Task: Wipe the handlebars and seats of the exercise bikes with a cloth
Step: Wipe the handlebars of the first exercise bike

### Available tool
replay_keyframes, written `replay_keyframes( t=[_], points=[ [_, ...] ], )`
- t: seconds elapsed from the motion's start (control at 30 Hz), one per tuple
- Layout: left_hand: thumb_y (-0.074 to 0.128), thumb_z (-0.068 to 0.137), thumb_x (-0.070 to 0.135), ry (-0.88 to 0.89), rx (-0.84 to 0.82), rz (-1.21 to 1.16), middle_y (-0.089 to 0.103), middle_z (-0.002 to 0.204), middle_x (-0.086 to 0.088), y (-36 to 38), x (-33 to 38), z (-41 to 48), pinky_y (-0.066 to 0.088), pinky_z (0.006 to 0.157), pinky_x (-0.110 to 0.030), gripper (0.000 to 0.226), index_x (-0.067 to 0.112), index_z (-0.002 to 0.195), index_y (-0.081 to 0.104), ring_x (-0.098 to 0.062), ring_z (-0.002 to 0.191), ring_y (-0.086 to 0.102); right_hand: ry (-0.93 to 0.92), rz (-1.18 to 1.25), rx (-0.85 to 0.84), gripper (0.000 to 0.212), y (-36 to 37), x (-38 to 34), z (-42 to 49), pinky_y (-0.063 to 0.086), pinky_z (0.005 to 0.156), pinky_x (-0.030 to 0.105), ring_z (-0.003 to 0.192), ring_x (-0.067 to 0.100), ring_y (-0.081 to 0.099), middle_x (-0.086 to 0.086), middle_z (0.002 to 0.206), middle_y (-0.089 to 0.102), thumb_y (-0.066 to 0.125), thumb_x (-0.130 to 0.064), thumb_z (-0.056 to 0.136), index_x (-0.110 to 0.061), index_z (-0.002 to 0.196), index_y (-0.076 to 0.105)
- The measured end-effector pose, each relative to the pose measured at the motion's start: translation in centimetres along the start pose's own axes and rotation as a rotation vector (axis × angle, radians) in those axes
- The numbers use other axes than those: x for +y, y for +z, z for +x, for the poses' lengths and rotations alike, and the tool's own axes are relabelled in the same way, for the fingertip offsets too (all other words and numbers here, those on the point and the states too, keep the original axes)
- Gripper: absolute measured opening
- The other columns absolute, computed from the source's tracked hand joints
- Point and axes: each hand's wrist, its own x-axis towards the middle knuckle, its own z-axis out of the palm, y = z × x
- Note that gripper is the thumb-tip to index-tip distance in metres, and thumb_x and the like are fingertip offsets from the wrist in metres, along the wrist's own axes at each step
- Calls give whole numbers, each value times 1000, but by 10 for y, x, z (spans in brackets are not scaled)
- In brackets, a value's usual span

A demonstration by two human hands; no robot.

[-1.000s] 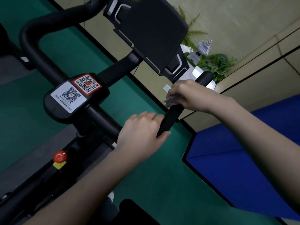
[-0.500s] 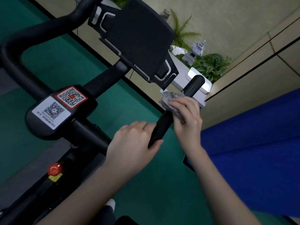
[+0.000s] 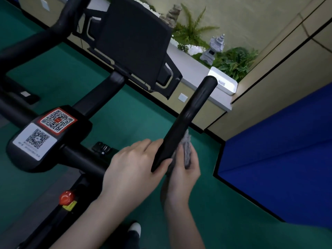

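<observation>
The black right handlebar (image 3: 190, 112) of an exercise bike runs from lower centre up to the right. My left hand (image 3: 133, 168) grips its lower end, fingers curled round the bar. Beside it, my right hand (image 3: 183, 175) holds a grey cloth (image 3: 186, 150) pressed against the bar's right underside, just above my left hand. The left handlebar (image 3: 36, 42) curves across the upper left. No seat is in view.
A black console (image 3: 133, 38) stands above the bar's stem, and a hub with two QR stickers (image 3: 48, 130) sits at left. A red knob (image 3: 66, 197) is below. Blue mat (image 3: 280, 155) at right; a planter ledge (image 3: 194, 69) with ferns behind.
My right hand has slid the cloth down the handlebar from near its tip to just above my left hand. The view has tilted, showing more of the bare bar end.
</observation>
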Motion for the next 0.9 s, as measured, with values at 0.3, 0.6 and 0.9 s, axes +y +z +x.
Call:
replay_keyframes(
  t=[0.3, 0.6, 0.9],
  points=[
    [53, 78, 51, 6, 20, 30, 60, 71, 8, 0, 1, 1, 46, 49, -29, 43, 22, 107, 68, -19, 61, 62, 374, 229, -211, 29, 1, -9, 28, 55, 89, 39, 98, 28, 66, 18, 112, 67, 49, 3, 94, 2, 122, 58],
    [45, 81, 57, 3, 13, 34, 54, 72, 13, -2, 3, 0, 44, 48, -25, 48, 27, 112, 67, -14, 60, 62, 428, 264, -441, 27, -4, -14, 43, 58, 70, 28, 79, 19, 68, 12, 94, 69, 46, 7, 92, -3, 110, 63],
    [38, 78, 68, -62, -19, -18, 49, 73, 20, -1, 2, -2, 48, 54, -27, 50, 43, 117, 59, -1, 64, 50, 422, 202, -546, 31, -15, -18, 59, 57, 85, 31, 97, 23, 67, 18, 110, 69, 46, 10, 89, 0, 114, 62]
  ],
)
